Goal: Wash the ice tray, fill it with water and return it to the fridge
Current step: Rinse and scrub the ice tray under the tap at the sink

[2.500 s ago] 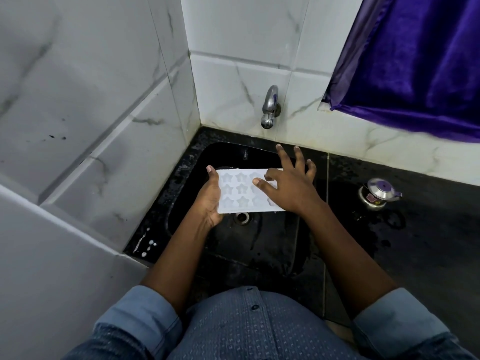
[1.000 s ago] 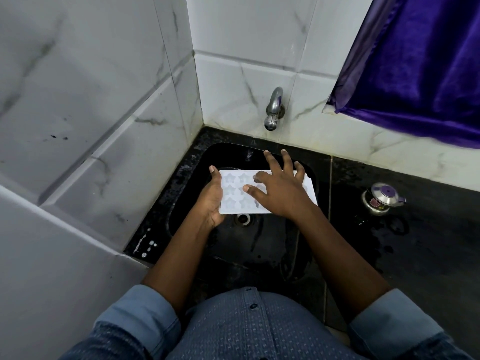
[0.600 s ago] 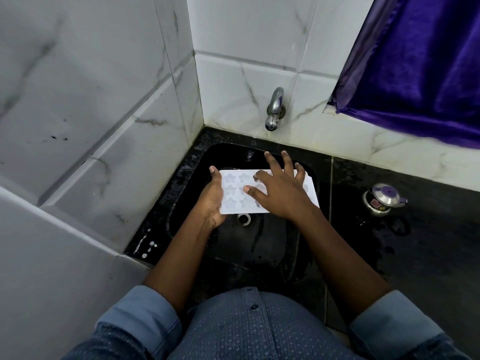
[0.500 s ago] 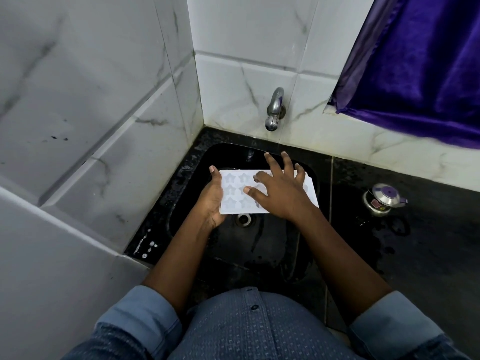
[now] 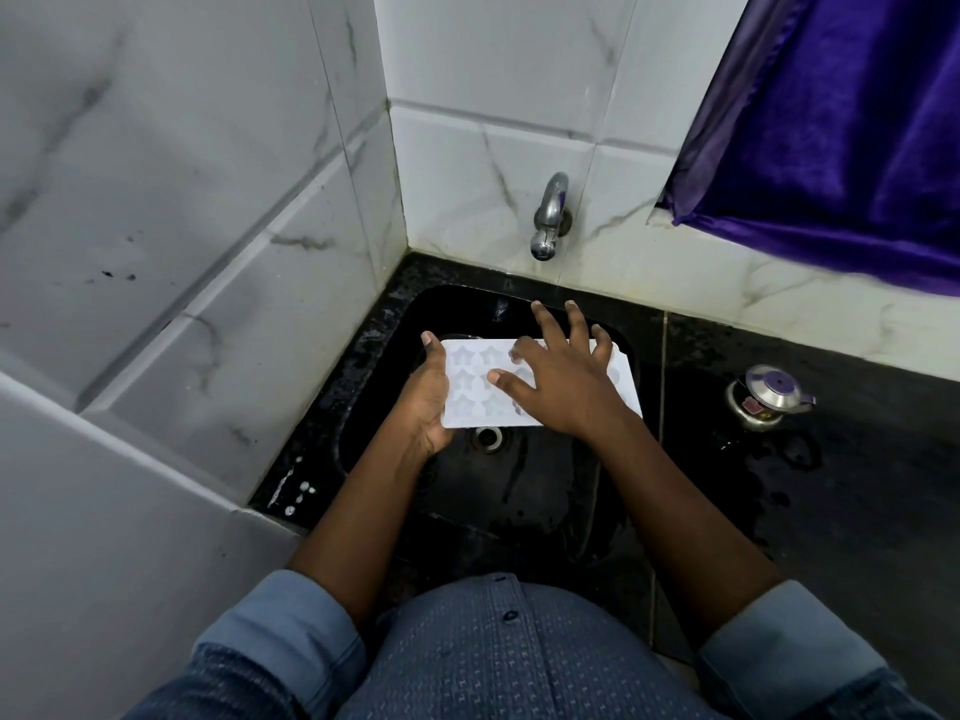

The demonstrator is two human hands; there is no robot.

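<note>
A white ice tray (image 5: 470, 384) with star-shaped moulds is held flat over the black sink (image 5: 550, 491). My left hand (image 5: 428, 402) grips its left end, thumb along the edge. My right hand (image 5: 563, 379) lies on top of the tray with spread fingers, covering its middle and right part. The steel tap (image 5: 549, 215) juts from the tiled wall above the sink; no stream of water shows under it.
The sink drain (image 5: 487, 438) lies just below the tray. A small steel lidded pot with a purple knob (image 5: 769, 397) stands on the wet black counter at the right. White tiled walls close the left and back. A purple curtain (image 5: 831, 127) hangs top right.
My right hand has slid left over the tray, then shifted slightly across its top. My left hand keeps its hold on the left end.
</note>
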